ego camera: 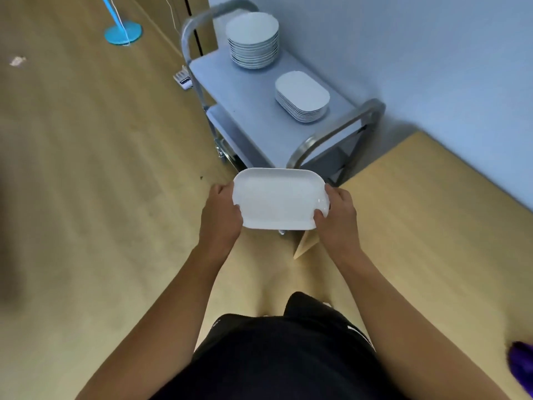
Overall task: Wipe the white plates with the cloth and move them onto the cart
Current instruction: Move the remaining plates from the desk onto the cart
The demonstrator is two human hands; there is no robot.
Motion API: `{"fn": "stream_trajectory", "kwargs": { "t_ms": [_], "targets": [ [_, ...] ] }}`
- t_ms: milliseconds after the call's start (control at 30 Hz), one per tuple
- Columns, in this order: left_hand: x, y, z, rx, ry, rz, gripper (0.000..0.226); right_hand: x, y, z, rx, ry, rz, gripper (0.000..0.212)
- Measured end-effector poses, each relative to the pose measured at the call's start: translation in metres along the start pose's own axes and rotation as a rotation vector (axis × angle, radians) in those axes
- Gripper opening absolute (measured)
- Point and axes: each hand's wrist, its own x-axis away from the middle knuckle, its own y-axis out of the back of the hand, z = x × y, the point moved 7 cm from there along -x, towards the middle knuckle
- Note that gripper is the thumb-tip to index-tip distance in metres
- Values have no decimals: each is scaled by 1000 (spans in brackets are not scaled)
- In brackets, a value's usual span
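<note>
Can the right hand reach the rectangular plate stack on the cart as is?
Probably, over the near cart rail, which lies between. Nothing sits on the stack. But the right hand and left hand both grip the held plate.

I can read no text, label, brand or number anywhere in my view. A tiny pale mark (215,323) on the near black shorts (274,359) is too small and blurred for me to make out.

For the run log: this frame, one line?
left hand, right hand: grip rectangular plate, not on cart | on cart: round stack, rectangular stack
</note>
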Motion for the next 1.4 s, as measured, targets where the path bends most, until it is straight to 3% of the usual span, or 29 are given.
{"fn": "stream_trajectory", "kwargs": {
  "t_ms": [400,700,833,1067,1400],
  "targets": [
    [-155,-2,1,0,14,27,50,-139,-45,43,46,-18,6,57],
    [-291,-23,-42,-57,-127,102,49,-252,-40,68,44,-71,-73,56],
    [-367,-49,-65,-110,-210,163,38,-303,-44,60,45,-179,-139,56],
    [-490,-110,-113,-172,-401,365,45,-380,-64,37,12,-428,-310,57],
    [-551,-180,-118,-317,-551,597,16,-406,-102,9,28,-731,-364,59]
  ]
}}
